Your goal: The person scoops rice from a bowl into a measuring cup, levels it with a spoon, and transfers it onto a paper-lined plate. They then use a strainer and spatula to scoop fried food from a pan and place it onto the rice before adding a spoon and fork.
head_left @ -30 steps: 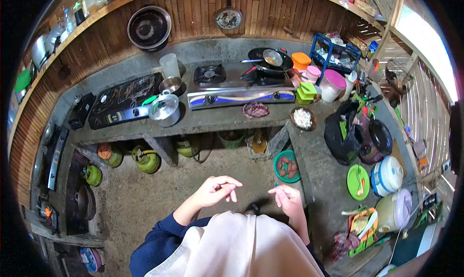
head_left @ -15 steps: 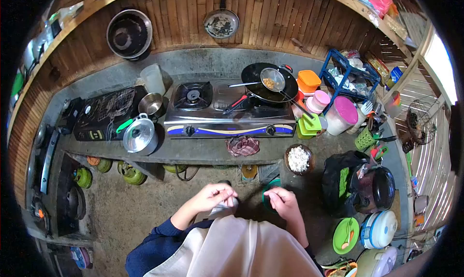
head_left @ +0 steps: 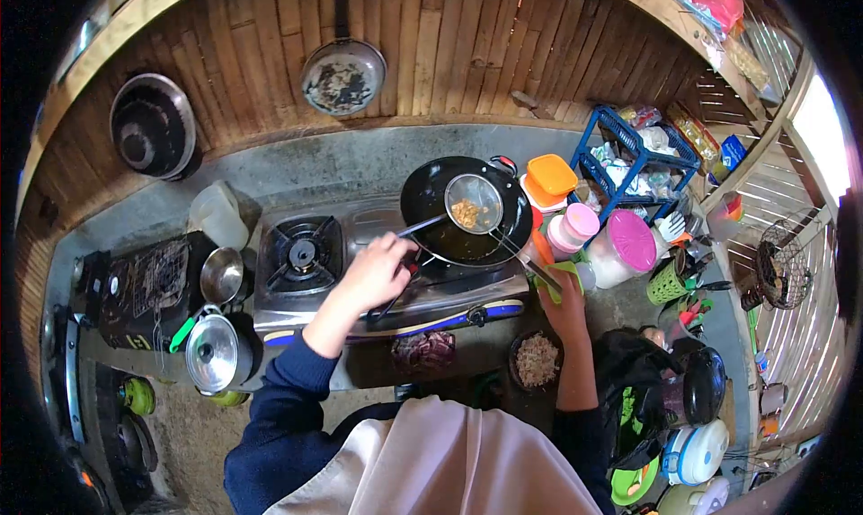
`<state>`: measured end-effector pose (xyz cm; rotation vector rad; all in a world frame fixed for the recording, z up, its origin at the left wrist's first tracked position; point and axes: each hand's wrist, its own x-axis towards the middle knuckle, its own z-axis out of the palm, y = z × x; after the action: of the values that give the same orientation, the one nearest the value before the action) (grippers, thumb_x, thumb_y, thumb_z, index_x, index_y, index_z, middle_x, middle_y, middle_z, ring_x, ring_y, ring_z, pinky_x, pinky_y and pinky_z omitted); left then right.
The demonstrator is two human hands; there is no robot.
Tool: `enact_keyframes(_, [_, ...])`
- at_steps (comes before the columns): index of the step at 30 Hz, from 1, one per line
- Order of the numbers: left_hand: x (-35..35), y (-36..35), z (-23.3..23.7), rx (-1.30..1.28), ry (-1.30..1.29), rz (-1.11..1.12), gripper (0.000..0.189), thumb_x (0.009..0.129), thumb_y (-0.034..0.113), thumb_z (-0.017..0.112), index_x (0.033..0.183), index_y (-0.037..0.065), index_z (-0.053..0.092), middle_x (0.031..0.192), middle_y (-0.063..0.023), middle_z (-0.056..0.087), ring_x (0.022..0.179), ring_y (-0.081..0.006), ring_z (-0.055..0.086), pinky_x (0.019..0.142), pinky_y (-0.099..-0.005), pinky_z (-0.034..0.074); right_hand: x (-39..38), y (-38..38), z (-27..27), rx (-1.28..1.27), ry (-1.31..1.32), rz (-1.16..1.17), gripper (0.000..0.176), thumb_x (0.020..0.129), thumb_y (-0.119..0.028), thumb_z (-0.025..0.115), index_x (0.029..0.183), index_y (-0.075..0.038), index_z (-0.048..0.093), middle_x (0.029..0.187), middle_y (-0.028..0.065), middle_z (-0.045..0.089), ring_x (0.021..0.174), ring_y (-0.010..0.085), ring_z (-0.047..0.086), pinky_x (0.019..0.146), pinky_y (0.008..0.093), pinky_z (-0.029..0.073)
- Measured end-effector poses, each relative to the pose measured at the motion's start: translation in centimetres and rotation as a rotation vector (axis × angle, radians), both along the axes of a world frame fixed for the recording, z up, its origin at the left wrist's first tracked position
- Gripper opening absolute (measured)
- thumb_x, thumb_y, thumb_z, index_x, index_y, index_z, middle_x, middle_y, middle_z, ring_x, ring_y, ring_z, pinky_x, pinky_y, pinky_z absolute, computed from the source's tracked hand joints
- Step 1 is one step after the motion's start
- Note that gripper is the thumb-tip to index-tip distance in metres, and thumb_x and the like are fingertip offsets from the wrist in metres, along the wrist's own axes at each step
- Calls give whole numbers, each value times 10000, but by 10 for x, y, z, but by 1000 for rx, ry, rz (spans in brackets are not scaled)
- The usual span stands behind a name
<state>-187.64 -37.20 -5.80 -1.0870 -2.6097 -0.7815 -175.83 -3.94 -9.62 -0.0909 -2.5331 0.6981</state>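
A black wok (head_left: 425, 188) sits on the right side of the gas stove (head_left: 378, 217), with dark liquid in it. Over the wok lies a round mesh strainer (head_left: 484, 197) holding small golden-brown pieces. My left hand (head_left: 376, 270) is closed at the end of the strainer's handle, just above the wok's handle (head_left: 395, 297). At the wok's right, my right hand (head_left: 564, 305) is closed on the handle of a long metal cooking utensil (head_left: 537, 270); its head is hidden under the strainer. A green container (head_left: 566, 274) is beside that hand.
Below the stove are a bundle of purplish-red material (head_left: 424, 351) and a bowl of white grated food (head_left: 536, 360). A lidded pot (head_left: 216, 351) stands left. Pink-lidded tubs (head_left: 627, 245) and a blue rack (head_left: 634, 160) stand right. An unused burner (head_left: 304, 252) is at left.
Both hands have reached forward from in front of my body, the left to the strainer handle and the right to the utensil's handle. The view has moved closer to the stove.
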Motion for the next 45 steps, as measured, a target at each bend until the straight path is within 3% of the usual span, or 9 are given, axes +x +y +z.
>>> enact_keyframes(1, [-17, 7, 1, -191, -105, 104, 443, 699, 154, 603, 1124, 92, 492, 1100, -148, 484, 1042, -332, 479, 833, -465, 427, -10, 8, -4, 109, -138, -116, 442, 742, -179, 665, 1150, -112, 509, 1063, 135, 526, 1054, 329, 488, 878, 416, 398])
enact_keyframes(4, [-56, 25, -6, -447, -122, 312, 490, 720, 199, 631, 1147, 52, 442, 1129, -145, 472, 1099, -326, 462, 862, -467, 424, -31, 30, -13, 304, -380, -144, 494, 741, -246, 654, 1195, -156, 483, 1097, 137, 528, 1041, 354, 512, 838, 475, 421])
enact_keyframes(8, [-76, 31, -18, -514, -302, 414, 538, 732, 257, 647, 1159, 39, 403, 1161, -169, 481, 1102, -341, 487, 872, -457, 436, -44, 44, -27, 172, -486, -58, 498, 748, -266, 639, 1203, -150, 473, 1049, 159, 567, 971, 370, 554, 790, 484, 448])
enact_keyframes(19, [-97, 20, -55, -331, -597, 387, 570, 814, 442, 544, 1200, 39, 428, 1092, -210, 584, 1039, -354, 554, 890, -435, 433, -62, 43, -27, 69, -256, 129, 393, 755, -177, 639, 1133, -112, 556, 909, 166, 632, 864, 357, 597, 731, 414, 475])
enact_keyframes(26, [-82, 14, -35, -275, -607, 423, 653, 810, 475, 541, 1306, 86, 370, 1229, -195, 508, 1142, -333, 490, 939, -468, 380, -54, 37, 96, -36, -180, 61, 312, 817, -218, 584, 1119, -140, 585, 922, 169, 630, 826, 352, 606, 686, 428, 484])
enact_keyframes(33, [-57, 18, -30, -230, -573, 439, 624, 802, 476, 551, 1287, 119, 391, 1270, -153, 473, 1169, -326, 464, 938, -579, 300, -39, 33, 30, 121, -281, 79, 324, 795, -224, 608, 1107, -138, 602, 912, 166, 638, 840, 338, 609, 726, 416, 480])
enact_keyframes(39, [-48, 22, -30, -266, -485, 478, 616, 797, 455, 572, 1290, 128, 397, 1298, -141, 429, 1217, -333, 392, 963, -573, 269, -44, 29, 64, -30, -35, 132, 273, 799, -187, 614, 1057, -99, 631, 824, 175, 632, 768, 349, 614, 667, 396, 485])
enact_keyframes(43, [-38, 26, -31, -223, -459, 476, 636, 784, 453, 588, 1296, 129, 395, 1338, -126, 371, 1258, -332, 319, 964, -593, 247, -39, 18, 93, -109, -153, 3, 291, 804, -184, 613, 1086, -112, 620, 708, 188, 592, 689, 329, 618, 598, 394, 469])
enact_keyframes(45, [-31, 27, -29, -203, -475, 461, 661, 774, 454, 596, 1308, 125, 386, 1376, -130, 309, 1285, -331, 265, 970, -611, 217, -41, 26, 49, -42, -160, 13, 299, 794, -185, 623, 1083, -108, 623, 709, 193, 591, 685, 327, 618, 598, 391, 470])
